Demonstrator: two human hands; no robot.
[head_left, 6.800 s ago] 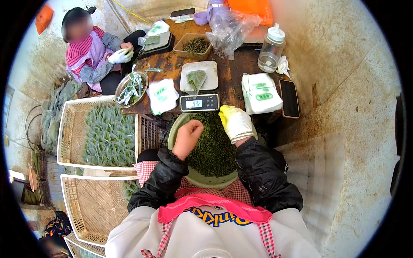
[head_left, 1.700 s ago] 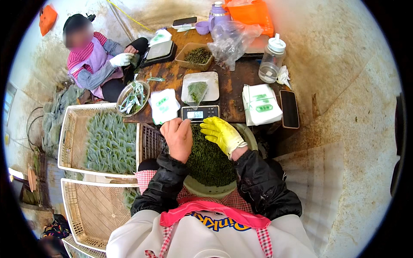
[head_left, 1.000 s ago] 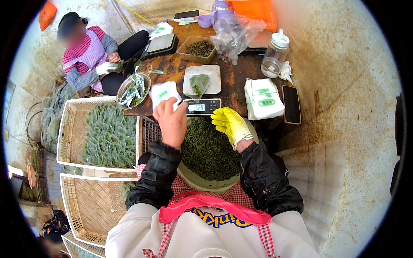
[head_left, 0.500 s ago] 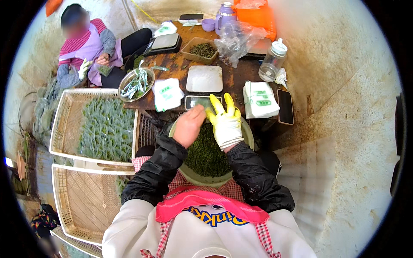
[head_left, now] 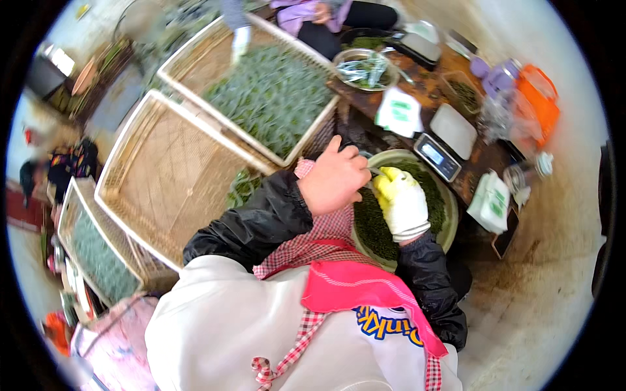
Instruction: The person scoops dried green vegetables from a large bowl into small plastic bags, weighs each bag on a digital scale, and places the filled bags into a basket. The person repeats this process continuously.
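Note:
My left hand (head_left: 334,177), bare below a black sleeve, is raised beside the basin with its fingers curled in. Whatever those fingers hold is hidden. My right hand (head_left: 402,202) wears a white glove with yellow fingers, pinched together close to the left fingertips. A scrap of greyish clear film, apparently a small plastic bag (head_left: 374,171), shows at the glove's fingertips. Beneath both hands stands a pale round basin (head_left: 450,228) filled with small dark green pieces (head_left: 375,228). Just beyond it, a digital scale (head_left: 438,156) with a lit display and metal plate sits at the table edge.
Left of me are a mostly bare white tray (head_left: 163,176) and another tray (head_left: 189,49) of filled green bags (head_left: 267,98). A co-worker's gloved hand (head_left: 241,42) reaches into that one. The wooden table (head_left: 424,85) carries a metal bowl (head_left: 365,68), white packets (head_left: 399,112) and a clear bottle (head_left: 521,174).
My view has swung left, bringing more of the trays in. My hands remain close together, the gloved fingers now drawn into a pinch. The co-worker's gloved hand has moved to the filled tray.

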